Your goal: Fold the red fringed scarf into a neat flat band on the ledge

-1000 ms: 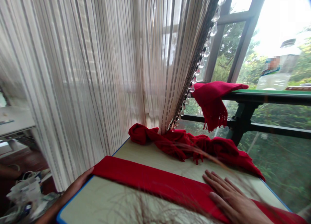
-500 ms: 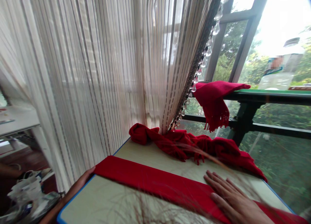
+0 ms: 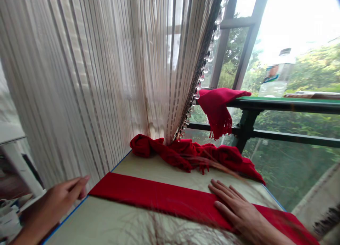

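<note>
Right now I press my right hand [image 3: 240, 211] flat on the folded red scarf [image 3: 159, 195], pinning it to the counter [image 3: 117, 223]; my left hand [image 3: 57, 200] hovers empty, fingers loose, beside its far end.

A sheer striped curtain [image 3: 106, 74] hangs from nine to twelve o'clock, its beaded trim [image 3: 198, 78] slanting down toward centre; a crumpled red scarf [image 3: 191, 154] lies bunched at its foot. At one o'clock another red fringed scarf [image 3: 219, 105] drapes over the end of a dark green rail [image 3: 289, 104]; a clear plastic bottle [image 3: 275, 78] stands on that rail at two o'clock, with window frames [image 3: 245, 35] and green trees [image 3: 305, 71] behind.
</note>
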The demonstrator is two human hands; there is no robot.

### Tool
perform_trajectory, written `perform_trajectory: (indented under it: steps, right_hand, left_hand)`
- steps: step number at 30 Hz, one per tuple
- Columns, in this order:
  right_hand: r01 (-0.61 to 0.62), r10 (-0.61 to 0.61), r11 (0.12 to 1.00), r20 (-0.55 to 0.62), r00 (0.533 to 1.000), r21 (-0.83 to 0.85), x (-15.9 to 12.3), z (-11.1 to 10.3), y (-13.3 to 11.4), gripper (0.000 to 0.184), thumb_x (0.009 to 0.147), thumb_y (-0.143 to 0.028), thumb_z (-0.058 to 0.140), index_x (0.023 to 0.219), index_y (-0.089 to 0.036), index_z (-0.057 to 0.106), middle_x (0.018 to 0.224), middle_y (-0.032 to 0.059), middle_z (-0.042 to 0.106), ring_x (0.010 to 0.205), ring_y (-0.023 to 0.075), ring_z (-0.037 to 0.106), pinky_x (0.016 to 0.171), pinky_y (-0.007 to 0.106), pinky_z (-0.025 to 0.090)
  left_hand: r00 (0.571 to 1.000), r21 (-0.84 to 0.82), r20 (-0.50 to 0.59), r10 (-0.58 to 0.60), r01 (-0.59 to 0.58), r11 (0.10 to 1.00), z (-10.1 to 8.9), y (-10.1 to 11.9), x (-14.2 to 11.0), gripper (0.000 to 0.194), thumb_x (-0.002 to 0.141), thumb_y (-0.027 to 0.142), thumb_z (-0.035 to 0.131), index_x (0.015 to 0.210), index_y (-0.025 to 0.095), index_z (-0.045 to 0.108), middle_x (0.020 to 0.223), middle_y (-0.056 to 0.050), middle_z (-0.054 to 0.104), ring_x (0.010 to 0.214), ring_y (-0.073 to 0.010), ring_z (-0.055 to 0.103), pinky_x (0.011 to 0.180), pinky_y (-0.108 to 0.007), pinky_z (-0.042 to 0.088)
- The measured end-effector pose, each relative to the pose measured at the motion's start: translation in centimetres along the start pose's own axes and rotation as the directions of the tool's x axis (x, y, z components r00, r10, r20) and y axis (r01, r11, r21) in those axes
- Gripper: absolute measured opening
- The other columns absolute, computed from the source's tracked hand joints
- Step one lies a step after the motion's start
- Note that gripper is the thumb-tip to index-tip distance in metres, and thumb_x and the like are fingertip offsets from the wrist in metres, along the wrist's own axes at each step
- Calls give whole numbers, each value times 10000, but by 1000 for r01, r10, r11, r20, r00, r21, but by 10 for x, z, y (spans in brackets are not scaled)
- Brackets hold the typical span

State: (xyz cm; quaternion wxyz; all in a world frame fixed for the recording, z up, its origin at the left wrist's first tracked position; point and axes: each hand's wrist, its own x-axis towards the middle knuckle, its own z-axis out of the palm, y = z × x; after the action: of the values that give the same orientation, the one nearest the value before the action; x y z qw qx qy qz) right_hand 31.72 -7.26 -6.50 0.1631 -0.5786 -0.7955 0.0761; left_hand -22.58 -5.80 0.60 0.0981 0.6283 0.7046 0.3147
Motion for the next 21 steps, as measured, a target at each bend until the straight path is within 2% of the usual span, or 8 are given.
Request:
perform_trajectory:
  steps: [2, 3, 5, 7, 9, 13, 17, 21]
  right_hand:
    - [-5, 5, 1000, 20, 1000, 0, 0, -3, -4, 546, 1011, -597, 383, 1513, -384, 411, 1623, 11, 388, 1524, 276, 287, 1257, 574, 195]
    - [-8, 8, 1000, 32, 999, -1, -1, -4, -5, 549, 1012, -602, 375, 1515, -385, 409, 1627, 11, 381, 1527, 273, 279, 1259, 576, 190]
    - [-14, 14, 1000, 47, 999, -1, -1, -5, -6, 552, 1012, -603, 375, 1519, -385, 404, 1631, 15, 376, 1531, 267, 272, 1262, 572, 188]
    - [-16, 16, 1000, 40, 999, 5, 0, -6, -7, 551, 1010, -595, 393, 1518, -381, 412, 1625, 27, 394, 1526, 272, 286, 1261, 564, 200]
    - [-8, 8, 1000, 31, 999, 15, 0, -7, -8, 551, 1006, -587, 416, 1513, -373, 426, 1615, 36, 414, 1520, 285, 302, 1257, 565, 212]
    - [11, -13, 999, 45, 999, 40, 0, -13, -8, 558, 1011, -577, 423, 1523, -355, 421, 1626, 46, 397, 1521, 298, 304, 1249, 575, 218]
    - [-2, -1, 1000, 97, 995, 27, -3, -20, -10, 572, 1025, -569, 399, 1548, -337, 382, 1648, 59, 351, 1533, 287, 278, 1253, 579, 204]
    - [-43, 46, 998, 74, 996, -42, 3, -19, -34, 608, 1031, -580, 357, 1580, -321, 315, 1680, 30, 244, 1554, 300, 178, 1250, 613, 146]
  left_hand:
    - [977, -58, 70, 203, -199, 978, 15, 35, 1, 317, 961, 486, 531, 904, 255, 742, 867, 80, 769, 875, -171, 686, 813, -225, 507]
    - [912, -102, 151, 382, -370, 923, 25, 58, -1, 331, 980, 478, 530, 1074, 250, 751, 1097, 19, 775, 1071, -213, 674, 966, -279, 489]
    - [688, -197, 361, 629, -603, 773, 47, 108, -6, 397, 1033, 447, 469, 1328, 279, 674, 1413, -32, 650, 1370, -255, 522, 1174, -385, 356]
    - [447, -284, 525, 724, -710, 644, 69, 152, -10, 485, 1053, 451, 443, 1516, 313, 491, 1613, -27, 424, 1524, -272, 302, 1252, -472, 222]
    - [320, -322, 613, 722, -734, 598, 89, 180, -11, 559, 1057, 432, 442, 1589, 289, 348, 1673, -42, 263, 1561, -286, 173, 1270, -529, 126]
    - [242, -333, 669, 703, -748, 574, 116, 189, -6, 588, 1066, 405, 428, 1613, 269, 261, 1682, -57, 194, 1566, -291, 120, 1272, -549, 63]
    - [235, -313, 681, 694, -763, 565, 130, 176, 1, 608, 1062, 435, 439, 1619, 309, 231, 1682, -51, 215, 1563, -297, 150, 1269, -559, 51]
    - [222, -340, 642, 733, -775, 533, 139, 166, 4, 654, 1046, 510, 463, 1622, 324, 214, 1685, -49, 203, 1561, -299, 164, 1275, -535, 31]
